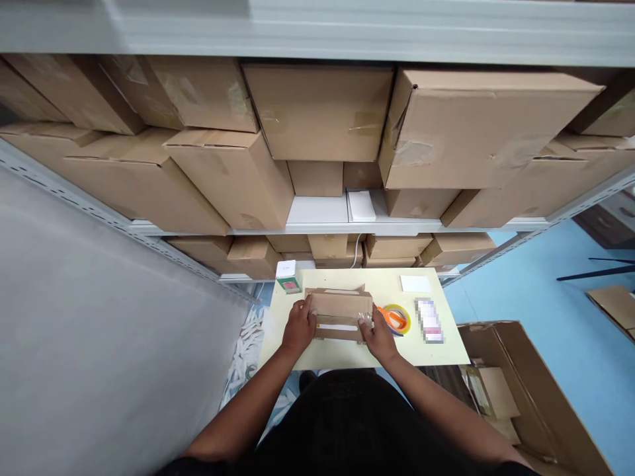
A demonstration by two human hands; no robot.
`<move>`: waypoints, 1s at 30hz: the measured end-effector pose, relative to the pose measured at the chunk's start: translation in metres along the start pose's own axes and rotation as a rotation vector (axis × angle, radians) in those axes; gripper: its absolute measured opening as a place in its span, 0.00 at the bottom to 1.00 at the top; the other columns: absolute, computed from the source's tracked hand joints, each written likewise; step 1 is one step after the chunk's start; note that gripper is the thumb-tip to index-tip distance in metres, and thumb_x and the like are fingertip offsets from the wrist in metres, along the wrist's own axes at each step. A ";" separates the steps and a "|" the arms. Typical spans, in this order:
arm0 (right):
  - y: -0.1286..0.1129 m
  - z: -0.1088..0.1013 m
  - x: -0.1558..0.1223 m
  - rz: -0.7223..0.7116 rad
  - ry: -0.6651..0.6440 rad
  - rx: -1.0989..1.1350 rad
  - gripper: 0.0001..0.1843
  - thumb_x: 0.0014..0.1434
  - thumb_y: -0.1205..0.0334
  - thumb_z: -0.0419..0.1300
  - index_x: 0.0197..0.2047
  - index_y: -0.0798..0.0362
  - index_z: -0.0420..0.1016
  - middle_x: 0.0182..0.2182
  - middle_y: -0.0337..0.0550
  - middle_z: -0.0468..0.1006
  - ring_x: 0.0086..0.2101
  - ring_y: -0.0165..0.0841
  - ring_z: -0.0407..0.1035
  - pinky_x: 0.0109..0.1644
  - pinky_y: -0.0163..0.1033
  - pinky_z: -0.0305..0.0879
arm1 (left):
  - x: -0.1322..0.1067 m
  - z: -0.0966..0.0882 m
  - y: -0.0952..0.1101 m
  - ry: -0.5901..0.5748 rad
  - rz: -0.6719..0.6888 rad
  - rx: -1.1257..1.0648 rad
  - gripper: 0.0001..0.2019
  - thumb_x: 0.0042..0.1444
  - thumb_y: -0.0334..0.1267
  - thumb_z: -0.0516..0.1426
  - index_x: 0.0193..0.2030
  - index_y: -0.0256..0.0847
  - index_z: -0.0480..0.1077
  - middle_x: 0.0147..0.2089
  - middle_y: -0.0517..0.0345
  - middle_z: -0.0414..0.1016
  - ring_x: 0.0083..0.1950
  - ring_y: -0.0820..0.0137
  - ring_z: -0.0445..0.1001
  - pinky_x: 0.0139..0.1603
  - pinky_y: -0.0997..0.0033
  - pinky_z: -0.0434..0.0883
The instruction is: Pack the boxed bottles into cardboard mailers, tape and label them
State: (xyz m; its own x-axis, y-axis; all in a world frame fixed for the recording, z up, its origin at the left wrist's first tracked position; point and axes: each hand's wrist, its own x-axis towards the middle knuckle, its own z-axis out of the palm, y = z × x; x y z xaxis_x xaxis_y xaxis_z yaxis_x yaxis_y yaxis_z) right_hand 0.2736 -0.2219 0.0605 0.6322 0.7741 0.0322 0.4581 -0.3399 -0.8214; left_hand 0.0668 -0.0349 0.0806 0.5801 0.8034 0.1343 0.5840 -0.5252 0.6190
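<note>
Brown cardboard forms the small box (340, 306) held over the middle of the pale surface (292, 355); whether it rests there is unclear. The person's left hand (299, 324) and right hand (379, 336) are partly curled, gripping its opposite ends, thumbs on the near face. Just beside the right hand lies an orange object (395, 320) within a yellow ring (407, 325). A white-and-green carton (288, 277) stands beyond the left hand; farther out, shelves carry large cartons (317, 116).
</note>
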 end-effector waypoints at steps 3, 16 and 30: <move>-0.005 0.001 0.000 0.010 -0.031 -0.074 0.37 0.68 0.44 0.54 0.73 0.54 0.59 0.66 0.58 0.70 0.66 0.52 0.62 0.71 0.60 0.59 | -0.009 -0.005 0.001 -0.013 0.005 0.041 0.26 0.69 0.41 0.50 0.73 0.41 0.61 0.56 0.45 0.67 0.59 0.57 0.71 0.64 0.50 0.72; 0.007 0.000 -0.037 0.029 -0.157 -0.123 0.38 0.67 0.47 0.56 0.74 0.54 0.56 0.65 0.58 0.71 0.61 0.49 0.70 0.64 0.54 0.70 | -0.052 -0.008 -0.010 0.012 0.055 0.024 0.27 0.70 0.39 0.50 0.74 0.42 0.57 0.59 0.44 0.66 0.61 0.57 0.70 0.66 0.48 0.71; -0.005 -0.017 -0.026 0.094 -0.262 0.112 0.33 0.62 0.47 0.61 0.66 0.49 0.64 0.55 0.52 0.79 0.48 0.46 0.78 0.52 0.51 0.75 | -0.047 -0.016 -0.013 -0.002 0.063 0.024 0.25 0.68 0.36 0.52 0.71 0.41 0.60 0.55 0.47 0.68 0.59 0.57 0.72 0.64 0.49 0.73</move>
State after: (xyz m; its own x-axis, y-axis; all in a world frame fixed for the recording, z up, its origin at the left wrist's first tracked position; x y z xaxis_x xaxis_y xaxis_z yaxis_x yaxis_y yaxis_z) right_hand 0.2654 -0.2488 0.0737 0.4791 0.8584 -0.1834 0.3237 -0.3670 -0.8721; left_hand 0.0233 -0.0617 0.0785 0.6169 0.7682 0.1710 0.5600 -0.5811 0.5906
